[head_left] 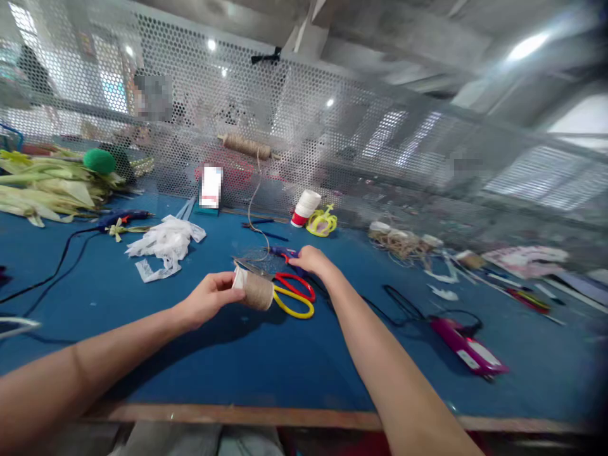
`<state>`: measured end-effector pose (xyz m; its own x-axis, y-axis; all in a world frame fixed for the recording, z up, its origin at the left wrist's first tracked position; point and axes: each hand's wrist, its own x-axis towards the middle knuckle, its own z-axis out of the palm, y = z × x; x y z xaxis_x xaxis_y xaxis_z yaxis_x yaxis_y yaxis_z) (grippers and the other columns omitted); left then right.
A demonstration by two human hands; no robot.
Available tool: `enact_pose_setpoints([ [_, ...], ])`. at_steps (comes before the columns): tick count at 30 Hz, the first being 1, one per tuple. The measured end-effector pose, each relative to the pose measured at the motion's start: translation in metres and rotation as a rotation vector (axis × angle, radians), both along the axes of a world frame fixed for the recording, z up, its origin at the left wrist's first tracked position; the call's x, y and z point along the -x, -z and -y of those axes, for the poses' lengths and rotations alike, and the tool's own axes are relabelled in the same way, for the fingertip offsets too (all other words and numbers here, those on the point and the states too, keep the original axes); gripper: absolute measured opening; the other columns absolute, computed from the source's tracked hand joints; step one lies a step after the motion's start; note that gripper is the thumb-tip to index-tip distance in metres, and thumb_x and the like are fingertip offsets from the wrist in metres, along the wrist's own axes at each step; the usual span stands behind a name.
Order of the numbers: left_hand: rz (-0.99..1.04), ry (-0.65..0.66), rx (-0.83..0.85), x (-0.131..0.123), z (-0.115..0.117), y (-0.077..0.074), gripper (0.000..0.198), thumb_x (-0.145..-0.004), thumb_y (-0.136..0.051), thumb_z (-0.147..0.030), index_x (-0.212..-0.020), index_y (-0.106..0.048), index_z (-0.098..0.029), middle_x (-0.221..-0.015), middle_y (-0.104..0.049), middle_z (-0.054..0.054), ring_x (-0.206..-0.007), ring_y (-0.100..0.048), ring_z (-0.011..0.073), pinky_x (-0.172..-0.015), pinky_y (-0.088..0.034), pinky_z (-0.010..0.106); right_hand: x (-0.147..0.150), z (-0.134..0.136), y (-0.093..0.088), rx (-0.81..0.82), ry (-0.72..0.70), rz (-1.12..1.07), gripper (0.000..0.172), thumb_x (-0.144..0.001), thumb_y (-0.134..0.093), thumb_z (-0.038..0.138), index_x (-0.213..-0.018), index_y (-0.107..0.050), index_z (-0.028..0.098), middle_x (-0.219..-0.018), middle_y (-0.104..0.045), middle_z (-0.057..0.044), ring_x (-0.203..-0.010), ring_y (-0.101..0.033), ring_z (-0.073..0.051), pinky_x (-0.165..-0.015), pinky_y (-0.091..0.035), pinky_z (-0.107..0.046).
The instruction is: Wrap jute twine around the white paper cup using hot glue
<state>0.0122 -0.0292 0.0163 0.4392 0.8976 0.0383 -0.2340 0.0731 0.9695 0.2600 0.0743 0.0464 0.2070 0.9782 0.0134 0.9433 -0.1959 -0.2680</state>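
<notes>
My left hand is closed on the pale rim end of a small cup wrapped in brown twine, which lies tilted on its side just above the table. Close to it, my right hand grips a blue hot glue gun with a red trigger; its fingers are partly hidden. Scissors with one red and one yellow handle lie between the hands, their blades partly behind the cup. A strand of twine runs down from a twine roll on the mesh screen to near the glue gun.
Crumpled white plastic lies left of centre, beside a second glue gun and corn husks. White cups and a yellow crown-shaped piece stand at the back. A magenta power strip with a black cord sits right.
</notes>
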Motion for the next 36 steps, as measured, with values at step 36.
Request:
enact_pose_setpoints([
  [36, -0.460, 0.056, -0.351, 0.011, -0.021, 0.012, 0.033, -0.075, -0.051, -0.035, -0.089, -0.061, -0.007, -0.089, -0.065, 0.010, -0.083, -0.057, 0.0207, -0.079, -0.043, 0.030, 0.049, 0.129, -0.024, -0.073, -0.399, -0.472, 0.025, -0.074, -0.053, 0.036, -0.061, -0.057, 0.016, -0.039, -0.052, 0.001, -0.037, -0.051, -0.012, -0.041, -0.042, -0.022],
])
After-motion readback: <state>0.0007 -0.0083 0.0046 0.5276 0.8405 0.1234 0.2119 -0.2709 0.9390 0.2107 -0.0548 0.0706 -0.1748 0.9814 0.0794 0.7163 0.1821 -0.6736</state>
